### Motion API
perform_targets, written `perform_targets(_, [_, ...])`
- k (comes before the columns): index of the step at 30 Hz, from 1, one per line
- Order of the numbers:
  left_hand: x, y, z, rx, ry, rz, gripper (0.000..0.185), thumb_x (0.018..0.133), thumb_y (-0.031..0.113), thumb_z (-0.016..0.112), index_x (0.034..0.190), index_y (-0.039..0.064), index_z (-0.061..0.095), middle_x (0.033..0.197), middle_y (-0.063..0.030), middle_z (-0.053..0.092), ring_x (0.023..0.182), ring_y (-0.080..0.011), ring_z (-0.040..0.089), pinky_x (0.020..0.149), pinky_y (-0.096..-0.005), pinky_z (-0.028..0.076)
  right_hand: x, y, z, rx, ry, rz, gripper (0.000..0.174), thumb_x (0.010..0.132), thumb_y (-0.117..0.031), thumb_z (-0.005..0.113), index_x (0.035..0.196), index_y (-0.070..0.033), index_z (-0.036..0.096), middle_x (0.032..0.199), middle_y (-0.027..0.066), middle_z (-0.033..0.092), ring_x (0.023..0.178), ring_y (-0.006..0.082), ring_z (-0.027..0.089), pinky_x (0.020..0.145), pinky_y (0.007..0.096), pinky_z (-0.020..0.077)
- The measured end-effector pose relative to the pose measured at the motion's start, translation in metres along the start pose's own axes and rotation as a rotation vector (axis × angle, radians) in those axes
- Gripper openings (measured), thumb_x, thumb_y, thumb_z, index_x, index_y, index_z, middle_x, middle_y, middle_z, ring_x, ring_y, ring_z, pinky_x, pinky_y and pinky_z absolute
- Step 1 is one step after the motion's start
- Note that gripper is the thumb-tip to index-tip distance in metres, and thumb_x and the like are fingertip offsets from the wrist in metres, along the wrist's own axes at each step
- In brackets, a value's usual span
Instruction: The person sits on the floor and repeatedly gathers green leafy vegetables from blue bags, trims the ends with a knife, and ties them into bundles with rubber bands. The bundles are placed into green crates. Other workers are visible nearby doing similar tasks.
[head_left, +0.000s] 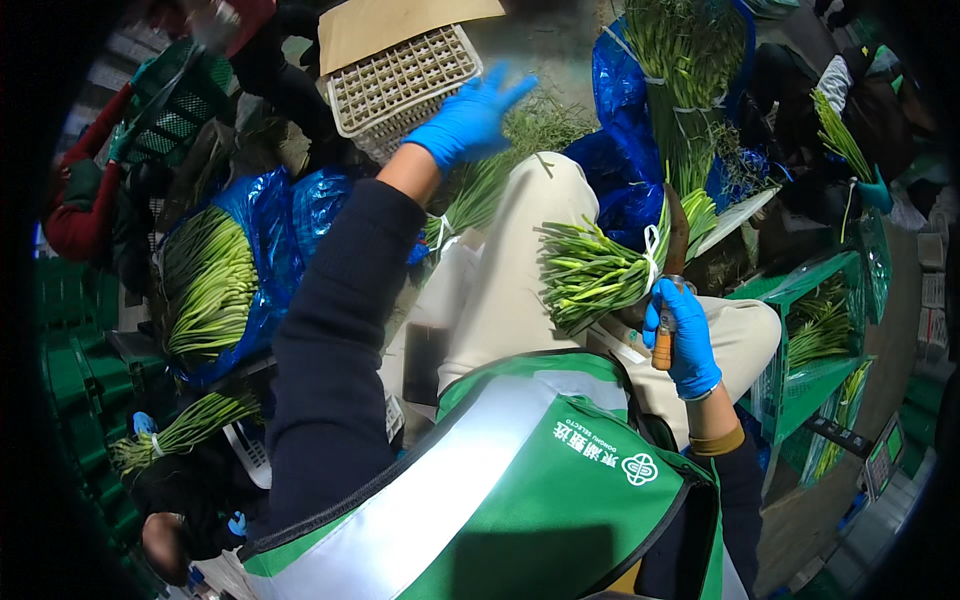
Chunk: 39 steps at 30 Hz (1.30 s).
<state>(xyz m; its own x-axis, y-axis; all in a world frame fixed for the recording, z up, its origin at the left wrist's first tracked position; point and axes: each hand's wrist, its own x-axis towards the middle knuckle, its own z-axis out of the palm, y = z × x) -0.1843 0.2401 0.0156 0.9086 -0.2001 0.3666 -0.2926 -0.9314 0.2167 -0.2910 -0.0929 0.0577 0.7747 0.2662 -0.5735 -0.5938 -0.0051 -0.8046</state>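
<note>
My right hand (686, 337), in a blue glove, grips the wooden handle (663, 341) of a sickle. Its dark, rusty-looking curved blade (677, 232) points away from me, beside a bundle of green vegetable stalks (596, 274) bound with a white tie (651, 259). That bundle lies over my lap, cut ends towards the left. Whether the blade touches it, I cannot tell. My left hand (469, 116), also blue-gloved, is raised and blurred, fingers spread and holding nothing. Below and beyond it are loose trimmings (547, 120) and another tied bunch (469, 199).
A pale plastic crate (405, 82) with cardboard on top stands ahead. Blue plastic wraps stalks at left (214, 285) and far right (682, 67). A green crate (817, 330) of stalks is on my right, near a scale (883, 457). Several people work around me.
</note>
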Motion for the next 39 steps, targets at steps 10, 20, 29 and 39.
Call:
perform_targets(10, [0.03,0.099,0.046,-0.864,-0.634,0.132,0.035,0.082,0.031,0.052,0.1,0.001,0.058,0.095,-0.0139,0.06,0.086,-0.0237,0.058,0.077,-0.0326,0.044,0.026,0.08,-0.053,0.232,0.356,-0.013,0.022,0.076,-0.023,0.064,0.086,-0.007,0.051,0.08,0.0042,0.057,0.07,0.0141,0.057,0.057,0.0246,0.0447])
perform_targets(20, [0.027,0.199,0.178,-0.955,-1.445,0.002,0.029,0.081,0.02,0.049,0.106,0.005,0.055,0.102,-0.0084,0.056,0.095,-0.0172,0.052,0.082,-0.0313,0.041,0.088,0.105,-0.073,0.588,0.575,-0.161,0.037,0.067,-0.048,0.067,0.07,-0.016,0.048,0.052,-0.0058,0.035,0.044,0.0071,0.036,0.038,0.024,0.0287])
perform_targets(29, [0.047,0.232,0.051,-1.499,-1.13,-0.259,0.044,0.073,0.016,0.066,0.112,0.004,0.05,0.097,-0.0042,0.058,0.087,-0.0118,0.053,0.077,-0.0257,0.044,0.067,0.006,-0.095,1.096,0.011,-0.3,0.071,0.077,-0.061,0.04,0.126,-0.01,0.035,0.126,0.0105,0.04,0.112,0.0274,0.04,0.093,0.0431,0.0337])
perform_targets(39, [0.067,0.279,0.051,-1.694,-0.597,-0.112,0.045,0.073,0.014,0.064,0.112,-0.001,0.048,0.106,-0.0062,0.053,0.094,-0.0146,0.05,0.082,-0.0283,0.041,0.013,-0.064,-0.131,0.283,0.285,-0.604,0.029,0.071,-0.005,0.064,0.099,-0.003,0.055,0.089,0.0048,0.059,0.079,0.0151,0.056,0.072,0.0285,0.0451])
